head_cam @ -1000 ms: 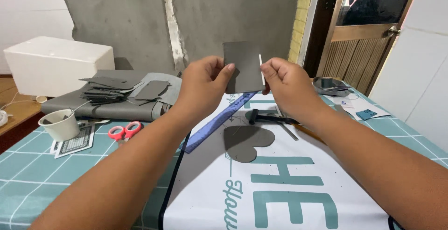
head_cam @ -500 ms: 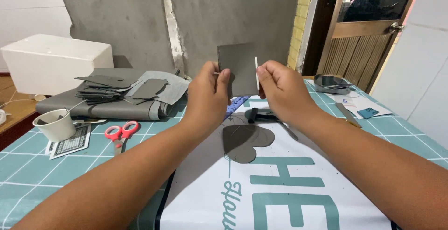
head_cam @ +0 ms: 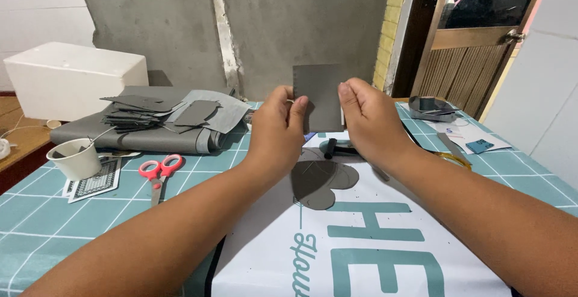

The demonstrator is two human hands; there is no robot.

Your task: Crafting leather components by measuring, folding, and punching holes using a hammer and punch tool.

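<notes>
Two bare forearms reach in from the near edge of the surface (head_cam: 36, 212), which wears a teal checked cloth, and they meet above a white printed sheet (head_cam: 373, 255) spread across its middle. Just beyond the wrists, a dark grey curved cutout (head_cam: 319, 182) lies flat on that sheet. The left hand (head_cam: 280, 131) and the right hand (head_cam: 370, 122) hold a grey rectangular piece (head_cam: 318, 95) upright between them, lifted clear of the surface. Each hand's fingers close narrowly on a side edge of the piece, thumb in front and the other fingers behind it. Both wrists tilt up, palms turned inward toward each other. The lower part of the piece is hidden by the thumbs, and the fingers behind it cannot be seen.

Toward the left edge sit red-handled scissors (head_cam: 158, 170), a white paper cup (head_cam: 75, 158) and a patterned card (head_cam: 93, 182). Behind the hands, a black tool (head_cam: 337, 147) is partly covered and hard to make out. Farther left, grey sheets and scraps pile up (head_cam: 162, 119) beside a white box (head_cam: 72, 80). At the far right corner rests a round dark tray (head_cam: 430, 107).
</notes>
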